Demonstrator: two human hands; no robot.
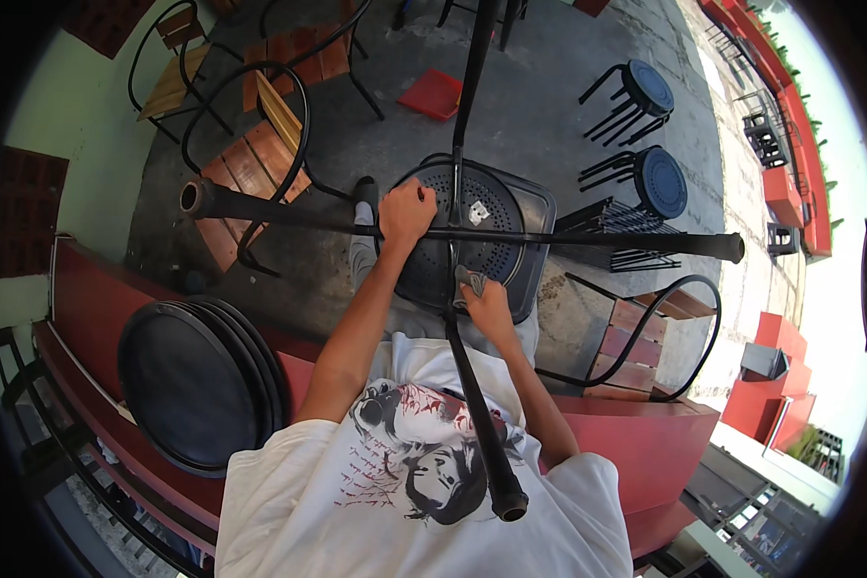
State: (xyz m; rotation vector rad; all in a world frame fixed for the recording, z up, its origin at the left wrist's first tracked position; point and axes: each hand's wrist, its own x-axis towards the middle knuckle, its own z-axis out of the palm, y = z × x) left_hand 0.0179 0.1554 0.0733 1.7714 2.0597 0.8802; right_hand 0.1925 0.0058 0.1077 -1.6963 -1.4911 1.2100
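A black metal piece of furniture with a perforated round top [496, 250] is turned so its four tube legs spread toward me. My left hand [406, 214] is closed around the crosswise leg [260, 207], close to where the legs meet. My right hand [488, 306] holds a grey cloth [470, 281] pressed against the leg [482, 424] that runs down toward my chest. The fourth leg [472, 77] points away from me, up the picture. My white printed shirt fills the lower middle.
A stack of round black tops [197, 380] leans on a red ledge [87, 308] at the left. Wooden-slat chairs with black frames stand at the upper left [255, 164] and right [645, 337]. Two black stools [650, 91] lie at the upper right, with a red dustpan [433, 94] on the concrete floor.
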